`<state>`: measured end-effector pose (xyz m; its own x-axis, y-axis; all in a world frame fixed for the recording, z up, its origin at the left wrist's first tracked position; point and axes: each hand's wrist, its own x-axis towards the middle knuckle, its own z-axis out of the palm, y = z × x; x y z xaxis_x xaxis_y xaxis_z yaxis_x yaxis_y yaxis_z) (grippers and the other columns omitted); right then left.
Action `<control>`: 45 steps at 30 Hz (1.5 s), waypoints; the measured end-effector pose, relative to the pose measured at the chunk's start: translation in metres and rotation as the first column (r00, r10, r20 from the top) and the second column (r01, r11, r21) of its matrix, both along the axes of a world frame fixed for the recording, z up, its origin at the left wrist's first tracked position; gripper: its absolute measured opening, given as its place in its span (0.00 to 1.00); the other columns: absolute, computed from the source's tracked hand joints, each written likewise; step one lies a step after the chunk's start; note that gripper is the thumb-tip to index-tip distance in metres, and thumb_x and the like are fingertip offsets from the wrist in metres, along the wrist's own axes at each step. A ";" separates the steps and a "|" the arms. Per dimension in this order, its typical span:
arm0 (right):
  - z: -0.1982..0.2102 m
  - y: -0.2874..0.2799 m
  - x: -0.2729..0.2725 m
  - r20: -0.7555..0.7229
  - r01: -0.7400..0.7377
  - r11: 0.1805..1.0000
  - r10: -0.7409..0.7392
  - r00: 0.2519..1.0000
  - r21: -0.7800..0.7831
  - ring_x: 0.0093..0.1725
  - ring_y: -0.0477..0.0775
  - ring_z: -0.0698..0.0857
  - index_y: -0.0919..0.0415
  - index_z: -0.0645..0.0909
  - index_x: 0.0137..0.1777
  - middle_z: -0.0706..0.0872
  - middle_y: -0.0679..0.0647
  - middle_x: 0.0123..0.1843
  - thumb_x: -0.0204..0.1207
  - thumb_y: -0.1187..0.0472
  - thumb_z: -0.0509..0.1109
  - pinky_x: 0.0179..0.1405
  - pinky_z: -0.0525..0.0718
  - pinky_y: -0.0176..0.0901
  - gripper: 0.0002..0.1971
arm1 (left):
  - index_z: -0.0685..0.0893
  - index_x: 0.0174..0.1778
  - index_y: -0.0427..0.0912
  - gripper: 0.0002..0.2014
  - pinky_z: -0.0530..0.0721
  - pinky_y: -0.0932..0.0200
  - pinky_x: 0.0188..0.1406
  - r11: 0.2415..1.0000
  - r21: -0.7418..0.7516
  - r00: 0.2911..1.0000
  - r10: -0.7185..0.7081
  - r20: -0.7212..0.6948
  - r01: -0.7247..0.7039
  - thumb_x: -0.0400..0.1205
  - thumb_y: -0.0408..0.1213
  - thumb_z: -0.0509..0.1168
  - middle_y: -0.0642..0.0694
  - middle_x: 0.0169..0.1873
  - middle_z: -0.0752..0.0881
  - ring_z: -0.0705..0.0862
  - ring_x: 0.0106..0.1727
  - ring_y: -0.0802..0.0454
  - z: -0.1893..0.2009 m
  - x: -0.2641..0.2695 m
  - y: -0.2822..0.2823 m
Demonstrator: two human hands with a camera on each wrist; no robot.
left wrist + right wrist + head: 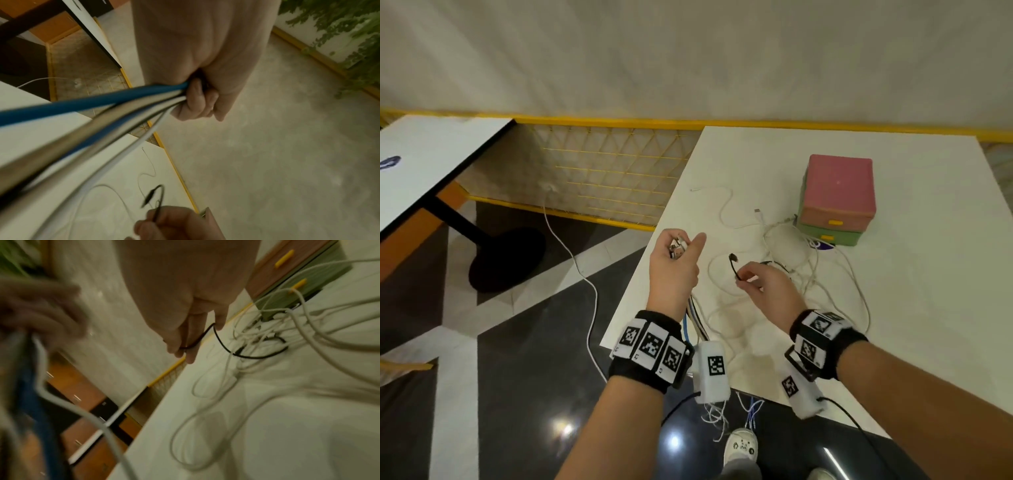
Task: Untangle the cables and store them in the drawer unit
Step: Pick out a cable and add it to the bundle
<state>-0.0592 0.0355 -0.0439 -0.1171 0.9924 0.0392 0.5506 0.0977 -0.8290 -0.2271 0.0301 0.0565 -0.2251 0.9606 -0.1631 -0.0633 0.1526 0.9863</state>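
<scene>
My left hand [677,251] is raised over the table's left edge and grips a bundle of blue, grey and white cables [115,113] by their plug ends; the bundle hangs down past my wrist. My right hand [755,275] pinches a thin black cable [734,265] near its plug, which sticks up and left. The black cable [224,347] trails back into a tangle of white cables [801,260] on the white table [928,291]. The drawer unit [837,198], with a pink drawer above a green one and yellow handles, stands shut behind the tangle.
A white cable end [758,211] lies loose in front of the drawer unit. A yellow mesh fence [613,171] runs behind the table, and another white table [424,164] stands at the left. A long white cord [585,284] trails over the dark floor.
</scene>
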 end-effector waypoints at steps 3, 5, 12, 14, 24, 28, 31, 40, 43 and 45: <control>0.023 -0.016 0.009 -0.020 -0.051 0.986 0.054 0.998 0.159 0.41 0.39 0.87 0.51 0.81 0.50 0.85 0.35 0.43 0.79 0.58 0.70 0.81 0.47 0.38 0.03 | 0.72 0.42 0.46 0.11 0.65 0.65 0.17 0.996 -0.084 0.999 -0.013 -0.030 0.010 0.83 0.42 0.69 0.39 0.43 0.89 0.66 0.18 0.55 -0.002 0.013 0.005; 0.039 -0.023 0.018 0.004 -0.091 0.969 0.092 0.996 0.231 0.43 0.37 0.87 0.52 0.81 0.51 0.86 0.35 0.45 0.79 0.59 0.70 0.80 0.43 0.31 0.03 | 0.72 0.44 0.45 0.12 0.65 0.65 0.18 0.988 -0.127 0.995 -0.089 -0.046 0.082 0.84 0.46 0.68 0.40 0.45 0.91 0.67 0.19 0.55 0.002 0.030 0.008; 0.060 -0.033 0.058 0.081 -0.143 0.949 0.125 0.989 0.282 0.44 0.36 0.84 0.54 0.83 0.52 0.85 0.36 0.45 0.79 0.60 0.70 0.78 0.59 0.44 0.04 | 0.76 0.48 0.44 0.10 0.66 0.66 0.18 0.958 -0.099 0.962 -0.264 0.068 0.270 0.81 0.40 0.72 0.43 0.41 0.93 0.68 0.23 0.55 0.022 0.072 0.007; 0.063 -0.034 0.065 0.076 -0.136 0.941 0.118 0.990 0.311 0.43 0.41 0.84 0.55 0.84 0.51 0.87 0.40 0.45 0.78 0.62 0.71 0.67 0.74 0.45 0.04 | 0.80 0.52 0.45 0.09 0.68 0.67 0.21 0.948 -0.080 0.951 -0.302 0.067 0.307 0.81 0.41 0.72 0.43 0.42 0.93 0.69 0.25 0.56 0.023 0.076 0.003; 0.066 -0.032 0.090 0.089 -0.060 0.988 0.047 0.995 0.143 0.38 0.37 0.77 0.59 0.82 0.42 0.82 0.48 0.38 0.85 0.58 0.59 0.42 0.72 0.30 0.13 | 0.82 0.43 0.42 0.07 0.65 0.68 0.20 0.956 0.151 0.948 -0.274 0.161 0.251 0.86 0.38 0.65 0.47 0.33 0.77 0.68 0.25 0.58 0.045 0.077 -0.011; 0.065 -0.037 0.099 -0.014 -0.008 0.999 0.009 1.000 0.044 0.37 0.35 0.78 0.59 0.78 0.39 0.80 0.45 0.37 0.85 0.59 0.58 0.40 0.74 0.27 0.14 | 0.76 0.39 0.45 0.10 0.65 0.67 0.22 0.970 0.237 0.953 -0.023 0.304 -0.052 0.88 0.38 0.61 0.50 0.33 0.79 0.71 0.27 0.59 0.055 0.069 -0.010; 0.076 -0.034 0.102 -0.092 0.024 1.000 -0.023 0.996 0.014 0.36 0.35 0.78 0.60 0.78 0.41 0.80 0.46 0.37 0.85 0.60 0.58 0.34 0.83 0.40 0.13 | 0.75 0.37 0.45 0.12 0.66 0.64 0.25 0.957 0.240 0.930 0.065 0.361 -0.160 0.88 0.38 0.61 0.51 0.30 0.79 0.76 0.31 0.58 0.057 0.063 -0.011; 0.150 -0.024 0.095 -0.092 0.049 0.970 -0.028 0.995 0.238 0.37 0.46 0.80 0.60 0.87 0.46 0.82 0.48 0.38 0.81 0.57 0.67 0.42 0.84 0.49 0.09 | 0.83 0.48 0.50 0.07 0.66 0.67 0.15 0.957 0.226 0.974 -0.207 0.092 0.182 0.80 0.35 0.73 0.51 0.28 0.78 0.73 0.20 0.57 0.069 0.076 -0.021; 0.171 -0.021 0.089 0.004 -0.004 0.936 0.003 1.000 0.352 0.40 0.58 0.81 0.59 0.86 0.45 0.81 0.58 0.41 0.80 0.56 0.67 0.45 0.81 0.55 0.09 | 0.85 0.58 0.49 0.11 0.66 0.66 0.17 0.923 0.111 0.929 -0.365 -0.059 0.370 0.81 0.42 0.72 0.50 0.26 0.76 0.70 0.20 0.55 0.068 0.090 -0.027; 0.180 -0.021 0.089 0.003 -0.015 0.931 0.015 1.000 0.366 0.38 0.57 0.79 0.59 0.84 0.45 0.81 0.62 0.41 0.79 0.56 0.68 0.42 0.79 0.52 0.08 | 0.86 0.51 0.42 0.08 0.64 0.67 0.17 0.914 0.102 0.919 -0.385 -0.088 0.393 0.82 0.43 0.70 0.50 0.24 0.74 0.69 0.19 0.56 0.068 0.094 -0.030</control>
<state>0.0295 0.0141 0.1362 -0.1318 0.9074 0.3990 0.5466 0.4023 -0.7344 -0.1331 0.0003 0.1241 0.1638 0.9855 -0.0438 0.0419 0.0374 0.9984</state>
